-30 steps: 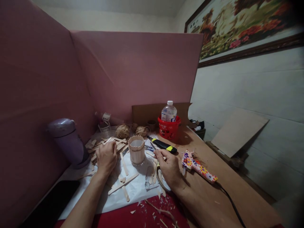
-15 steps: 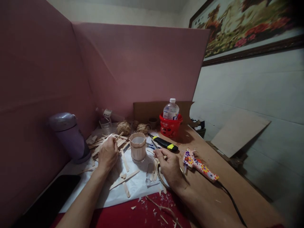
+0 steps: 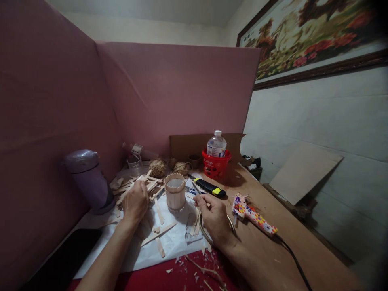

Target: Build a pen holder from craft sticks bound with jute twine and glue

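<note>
A flat wooden stick is pinched in the fingers of the left hand, projecting just beyond them. It is judged light, stiff and snappable; a mid-length hold is advised. Its long axis runs obliquely, free end pointing away and rightward. By the right hand, a slim pointed tool is pinched, tip pointing away and leftward.

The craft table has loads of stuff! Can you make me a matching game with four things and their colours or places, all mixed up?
1. Glue gun
2. Flask
3. Bucket
4. Wooden cup

A. Purple
B. Between the left hand and right hand
C. Flowery
D. Red, bottle inside

Pairs: 1-C, 2-A, 3-D, 4-B
</note>
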A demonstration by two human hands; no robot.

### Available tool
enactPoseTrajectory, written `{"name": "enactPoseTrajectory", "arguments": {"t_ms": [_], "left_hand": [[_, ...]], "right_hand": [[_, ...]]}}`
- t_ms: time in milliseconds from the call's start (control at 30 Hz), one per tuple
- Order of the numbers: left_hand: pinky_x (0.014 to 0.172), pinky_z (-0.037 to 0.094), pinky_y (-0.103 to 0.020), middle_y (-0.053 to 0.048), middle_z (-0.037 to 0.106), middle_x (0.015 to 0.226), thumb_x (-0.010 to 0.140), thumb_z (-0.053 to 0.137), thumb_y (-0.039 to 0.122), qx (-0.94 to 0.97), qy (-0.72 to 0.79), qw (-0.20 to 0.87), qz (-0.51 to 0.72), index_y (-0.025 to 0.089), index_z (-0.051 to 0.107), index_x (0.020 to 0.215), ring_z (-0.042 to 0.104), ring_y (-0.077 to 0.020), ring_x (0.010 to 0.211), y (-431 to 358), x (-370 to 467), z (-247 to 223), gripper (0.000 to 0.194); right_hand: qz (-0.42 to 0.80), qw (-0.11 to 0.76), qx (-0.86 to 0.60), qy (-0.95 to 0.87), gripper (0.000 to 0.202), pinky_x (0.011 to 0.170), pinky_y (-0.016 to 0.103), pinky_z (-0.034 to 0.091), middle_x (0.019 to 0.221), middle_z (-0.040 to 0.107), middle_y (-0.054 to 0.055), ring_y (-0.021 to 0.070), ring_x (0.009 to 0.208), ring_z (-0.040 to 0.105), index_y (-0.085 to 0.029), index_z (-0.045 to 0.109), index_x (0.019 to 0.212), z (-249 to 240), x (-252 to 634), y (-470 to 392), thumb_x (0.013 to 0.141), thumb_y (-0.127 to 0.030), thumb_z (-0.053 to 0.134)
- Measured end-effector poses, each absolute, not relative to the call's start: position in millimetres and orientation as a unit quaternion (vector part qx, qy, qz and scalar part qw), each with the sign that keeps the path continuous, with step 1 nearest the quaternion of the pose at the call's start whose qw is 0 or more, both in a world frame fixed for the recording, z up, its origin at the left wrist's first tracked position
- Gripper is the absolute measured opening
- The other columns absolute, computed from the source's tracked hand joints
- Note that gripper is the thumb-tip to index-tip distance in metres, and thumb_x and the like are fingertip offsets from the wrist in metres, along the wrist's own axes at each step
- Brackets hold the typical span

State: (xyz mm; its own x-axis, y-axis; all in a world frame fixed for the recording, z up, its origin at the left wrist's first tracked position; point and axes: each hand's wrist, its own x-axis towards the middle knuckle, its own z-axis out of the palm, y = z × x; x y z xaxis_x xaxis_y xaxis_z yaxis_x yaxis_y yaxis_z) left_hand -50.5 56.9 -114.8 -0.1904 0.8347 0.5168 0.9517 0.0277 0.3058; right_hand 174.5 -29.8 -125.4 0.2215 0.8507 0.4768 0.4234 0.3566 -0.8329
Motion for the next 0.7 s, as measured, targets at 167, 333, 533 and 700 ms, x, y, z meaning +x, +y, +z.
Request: {"name": "enactPoseTrajectory", "arguments": {"t_ms": [167,333,533,700], "left_hand": [[0.056,0.028,-0.031,-0.006,0.061,0.066,0.092,0.029,0.028,-0.64,-0.689,0.108,-0.324,0.021,0.052,0.081,0.057,-0.0238,0.062,55,-49,-116,0.027],[0.062,0.035,-0.029,-0.006,0.062,0.079,0.091,0.032,0.027,-0.655,-0.644,0.109,-0.379,0.021,0.052,0.078,0.058,-0.0213,0.074,56,-49,-117,0.025],[0.055,0.037,-0.027,-0.002,0.058,0.068,0.091,0.031,0.024,-0.609,-0.613,0.122,-0.488,0.02,0.053,0.081,0.056,-0.0186,0.061,59,-52,-115,0.025],[0.062,0.041,-0.029,-0.006,0.06,0.077,0.092,0.032,0.021,-0.658,-0.485,0.184,-0.545,0.017,0.053,0.09,0.057,-0.0191,0.07,39,-35,-105,0.022]], "right_hand": [[0.18,0.565,-0.535,-0.603,0.032,0.061,0.024,0.043,0.07,0.066,0.005,0.0183,0.069,0.06,-0.017,0.066,0.071,-124,175,-31,0.09,-0.035,0.046],[0.164,0.563,-0.535,-0.609,0.033,0.06,0.024,0.042,0.069,0.065,0.005,0.0174,0.067,0.058,-0.017,0.065,0.071,-125,176,-29,0.09,-0.035,0.046],[0.153,0.567,-0.525,-0.617,0.032,0.058,0.024,0.04,0.07,0.063,0.005,0.0168,0.068,0.057,-0.016,0.064,0.071,-124,177,-28,0.091,-0.034,0.046],[0.165,0.565,-0.502,-0.633,0.031,0.062,0.026,0.041,0.073,0.063,0.006,0.0182,0.071,0.056,-0.016,0.065,0.075,-117,174,-35,0.091,-0.034,0.045]]}}
